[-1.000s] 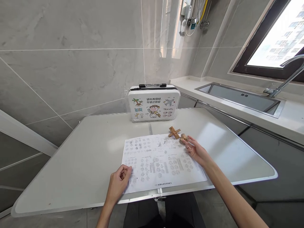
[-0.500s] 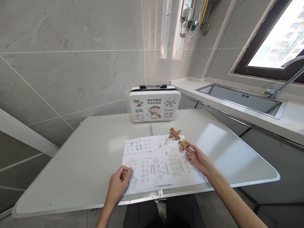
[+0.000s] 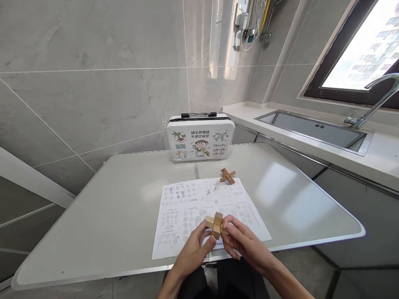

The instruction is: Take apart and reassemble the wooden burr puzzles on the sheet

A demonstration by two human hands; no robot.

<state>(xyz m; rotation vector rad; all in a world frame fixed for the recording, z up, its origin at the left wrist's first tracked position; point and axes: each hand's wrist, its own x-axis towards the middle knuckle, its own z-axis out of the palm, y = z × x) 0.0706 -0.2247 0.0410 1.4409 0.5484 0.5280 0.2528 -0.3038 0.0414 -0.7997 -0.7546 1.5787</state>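
Observation:
Between both hands, above the near edge of the paper sheet, is a wooden interlocking puzzle made of crossed blocks. My left hand grips its left and lower side with thumb and fingers. My right hand pinches the block end that sticks out on the right; its fingertips partly cover that end. Under the hands lies the paper sheet, printed with rows of small diagrams. A second wooden cross-shaped puzzle rests by the sheet's far right corner, apart from both hands.
At the back of the folding table stands a white case with cartoon prints, near the tiled wall. To the right runs a counter with a sink and a faucet. The table's near edge is just above my lap.
My right hand has brought the wooden puzzle from the sheet's far right toward me. My left hand has moved right and taken hold of it too. The other puzzle stays in place.

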